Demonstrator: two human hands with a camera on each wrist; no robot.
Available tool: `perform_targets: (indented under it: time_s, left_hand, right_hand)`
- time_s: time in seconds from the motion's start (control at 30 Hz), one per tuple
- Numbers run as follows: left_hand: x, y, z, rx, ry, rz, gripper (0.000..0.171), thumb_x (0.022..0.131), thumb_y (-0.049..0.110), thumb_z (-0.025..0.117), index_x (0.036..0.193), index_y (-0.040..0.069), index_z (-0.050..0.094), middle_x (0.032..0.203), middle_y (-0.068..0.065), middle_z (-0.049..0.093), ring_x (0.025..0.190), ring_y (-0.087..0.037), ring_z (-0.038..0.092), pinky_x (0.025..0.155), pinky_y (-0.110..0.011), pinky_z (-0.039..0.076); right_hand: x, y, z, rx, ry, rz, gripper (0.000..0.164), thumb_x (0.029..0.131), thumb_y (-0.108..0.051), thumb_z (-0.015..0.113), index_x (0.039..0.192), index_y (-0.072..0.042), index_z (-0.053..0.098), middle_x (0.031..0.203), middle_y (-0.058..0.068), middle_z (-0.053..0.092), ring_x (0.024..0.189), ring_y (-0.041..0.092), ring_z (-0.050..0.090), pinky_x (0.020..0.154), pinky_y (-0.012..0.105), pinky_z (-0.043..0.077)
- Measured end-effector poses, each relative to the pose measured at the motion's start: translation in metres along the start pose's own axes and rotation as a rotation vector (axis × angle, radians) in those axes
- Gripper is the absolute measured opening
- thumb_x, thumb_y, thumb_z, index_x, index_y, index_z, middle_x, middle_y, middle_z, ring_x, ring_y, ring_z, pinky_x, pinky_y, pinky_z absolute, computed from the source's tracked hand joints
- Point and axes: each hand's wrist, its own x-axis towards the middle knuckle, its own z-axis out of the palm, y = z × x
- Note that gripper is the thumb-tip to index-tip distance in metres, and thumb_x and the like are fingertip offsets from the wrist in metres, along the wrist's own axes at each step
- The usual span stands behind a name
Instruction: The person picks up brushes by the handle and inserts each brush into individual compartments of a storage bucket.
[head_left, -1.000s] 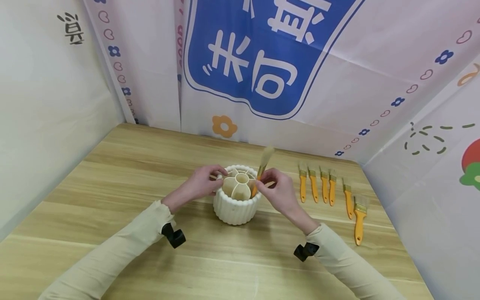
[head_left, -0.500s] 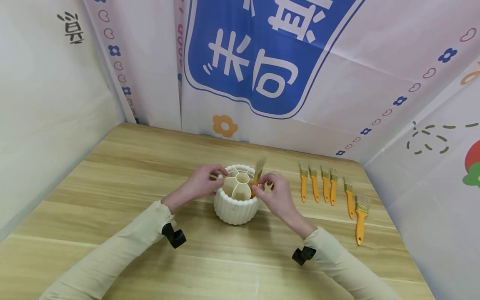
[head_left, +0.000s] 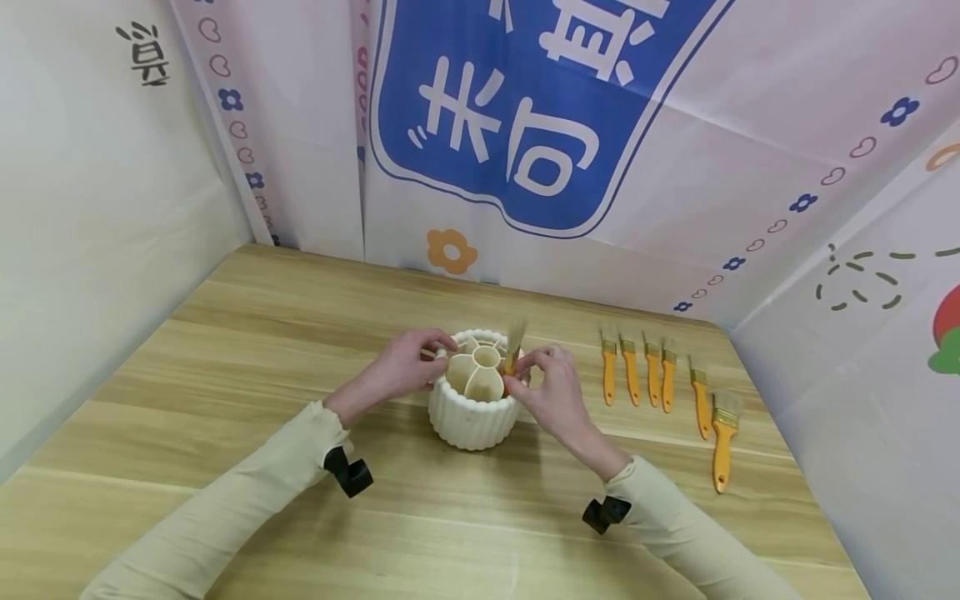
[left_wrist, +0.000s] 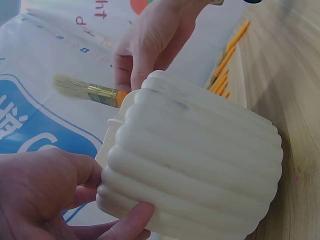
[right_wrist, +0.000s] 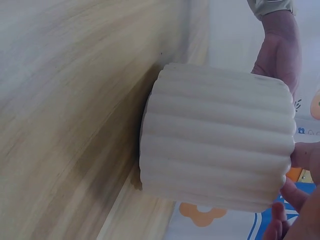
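Observation:
A white ribbed brush holder (head_left: 472, 423) with flower-shaped dividers stands upright on the table. My left hand (head_left: 405, 360) grips its left rim, thumb and fingers on either side of the wall in the left wrist view. One paintbrush (head_left: 515, 337) sits bristles up in the right-hand compartment, its lower handle hidden inside. At the right rim my right hand (head_left: 553, 387) pinches that brush by the top of its orange handle. The left wrist view shows its metal ferrule and bristles (left_wrist: 70, 86) above the rim. Fingers partly cover the handle in the right wrist view.
Several orange-handled paintbrushes (head_left: 632, 372) lie in a row on the wooden table (head_left: 300, 333) to the right. The widest brush (head_left: 722, 442) lies nearest the front there. Printed sheets (head_left: 300, 167) wall in the back and both sides.
The paintbrush has sunk lower into the holder and stands more upright. My right hand has moved slightly down and left with it, while my left hand stays on the rim.

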Motion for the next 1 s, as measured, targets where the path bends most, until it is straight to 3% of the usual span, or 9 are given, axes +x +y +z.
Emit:
perform_targets:
  time_s: [0.33, 1.0]
  left_hand:
    - [0.0001, -0.0007, 0.0004, -0.013, -0.001, -0.006, 0.030, 0.090, 0.010, 0.050, 0.119, 0.005, 0.057, 0.121, -0.018, 0.056, 0.109, -0.032, 0.061, 0.073, -0.037, 0.061]
    - [0.0005, -0.0016, 0.0003, 0.003, 0.009, -0.002, 0.031, 0.090, 0.011, 0.049, 0.119, 0.005, 0.057, 0.121, -0.019, 0.056, 0.110, -0.032, 0.060, 0.073, -0.038, 0.061]
  right_hand:
    - [-0.0001, -0.0054, -0.0033, -0.034, -0.038, 0.071, 0.013, 0.074, -0.018, 0.074, 0.078, -0.007, 0.068, 0.096, 0.012, 0.059, 0.103, 0.031, 0.046, 0.085, 0.041, 0.041]
    - [-0.0002, -0.0059, -0.0059, -0.039, -0.071, 0.088, 0.018, 0.076, -0.021, 0.074, 0.085, -0.005, 0.070, 0.102, 0.013, 0.061, 0.105, 0.031, 0.049, 0.086, 0.042, 0.041]
